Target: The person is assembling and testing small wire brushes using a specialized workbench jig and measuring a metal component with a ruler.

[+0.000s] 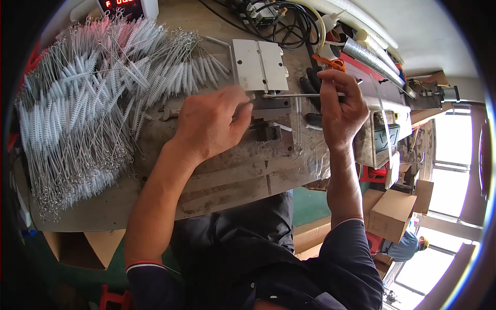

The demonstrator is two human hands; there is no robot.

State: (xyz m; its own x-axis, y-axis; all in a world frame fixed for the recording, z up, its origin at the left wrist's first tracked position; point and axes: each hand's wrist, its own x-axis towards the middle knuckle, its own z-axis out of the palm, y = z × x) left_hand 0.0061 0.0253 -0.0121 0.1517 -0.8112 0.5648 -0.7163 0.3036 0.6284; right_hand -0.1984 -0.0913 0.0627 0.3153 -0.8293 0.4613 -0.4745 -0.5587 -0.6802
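Observation:
My right hand (342, 108) is closed around the end of a thin metal rod (297, 95), which runs left to a small metal fixture on the bench. My left hand (209, 124) hovers just left of that fixture, its fingers curled and slightly blurred. Whatever lies between its fingertips is hidden. Beyond the hands, a white block-shaped cover (260, 65) with dark screw holes adjoins the fixture. The dark steel base (273, 108) of the fixture shows between my hands. On the near side of it lies a small wire brush (282, 127) with white bristles.
A large heap of white-bristled wire brushes (77, 108) covers the bench's left side. A wrench (169, 113) lies beside it. Black cables (294, 28) coil at the back. Cardboard boxes (392, 213) stand at right, and another person (405, 247) is farther off.

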